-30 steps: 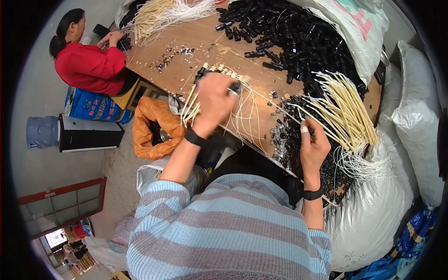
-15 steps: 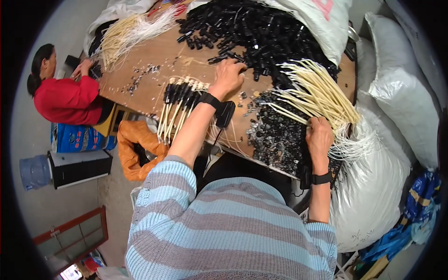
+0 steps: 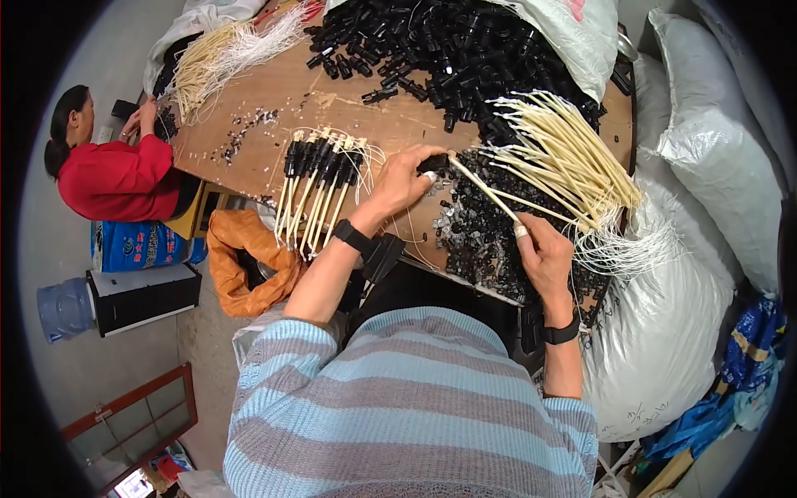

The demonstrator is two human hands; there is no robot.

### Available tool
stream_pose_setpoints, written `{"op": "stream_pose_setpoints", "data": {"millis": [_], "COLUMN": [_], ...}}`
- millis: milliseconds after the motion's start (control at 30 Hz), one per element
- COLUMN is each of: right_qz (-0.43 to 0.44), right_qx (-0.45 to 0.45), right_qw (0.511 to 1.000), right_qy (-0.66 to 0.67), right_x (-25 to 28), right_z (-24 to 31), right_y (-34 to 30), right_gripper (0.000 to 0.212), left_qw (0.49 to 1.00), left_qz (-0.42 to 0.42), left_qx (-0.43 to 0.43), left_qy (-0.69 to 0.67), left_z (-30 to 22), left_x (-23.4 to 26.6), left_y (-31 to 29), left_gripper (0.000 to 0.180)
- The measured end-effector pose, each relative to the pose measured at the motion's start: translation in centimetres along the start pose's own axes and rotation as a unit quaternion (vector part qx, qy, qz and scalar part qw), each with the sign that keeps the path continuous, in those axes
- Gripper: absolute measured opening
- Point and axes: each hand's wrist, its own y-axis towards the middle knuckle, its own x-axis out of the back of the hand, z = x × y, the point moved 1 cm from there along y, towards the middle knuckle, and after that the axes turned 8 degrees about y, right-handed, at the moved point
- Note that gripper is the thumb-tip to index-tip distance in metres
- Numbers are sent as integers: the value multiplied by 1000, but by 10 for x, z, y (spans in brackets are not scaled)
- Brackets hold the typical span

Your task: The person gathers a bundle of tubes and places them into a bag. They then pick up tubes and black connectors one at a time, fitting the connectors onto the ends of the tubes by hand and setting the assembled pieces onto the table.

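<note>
My left hand is closed on a black plastic socket, partly covered by my fingers. In my right hand, fingers and thumb pinch one end of a cream sleeved wire. Its far tip meets or lies just beside the black socket; I cannot tell whether it is inside. Beneath the wire spreads a heap of small black and clear pieces. A thick bundle of cream sleeved wires with white tails lies beyond my right hand. Left of my left hand rest several wires fitted with black sockets.
A big pile of black sockets covers the table's far side. White sacks crowd the right. At far left a person in red works near another wire bundle. An orange bag stands below the table edge.
My left hand has come back from the socket pile with a black socket. My right hand has drawn one sleeved wire from the bundle and moved left, bringing it to the socket.
</note>
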Motion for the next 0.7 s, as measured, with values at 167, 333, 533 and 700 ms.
{"op": "stream_pose_setpoints", "data": {"millis": [167,333,533,700], "right_qz": [75,51,45,125], "right_qx": [27,-13,-160,60], "right_qw": [996,992,837,986], "right_qy": [-32,-114,522,-89], "right_x": [-4,-35,16,-46], "right_z": [7,15,-6,24], "right_y": [-6,-5,-2,-7], "right_gripper": [13,20,2,12], "left_qw": [967,936,996,956], "left_qz": [-23,12,-43,131], "left_qx": [-205,-316,20,145], "left_qy": [150,158,76,-221], "left_z": [-13,-75,-1,-47], "left_x": [3,-26,-10,-28], "left_y": [-4,-31,-38,-32], "left_gripper": [30,22,13,18]}}
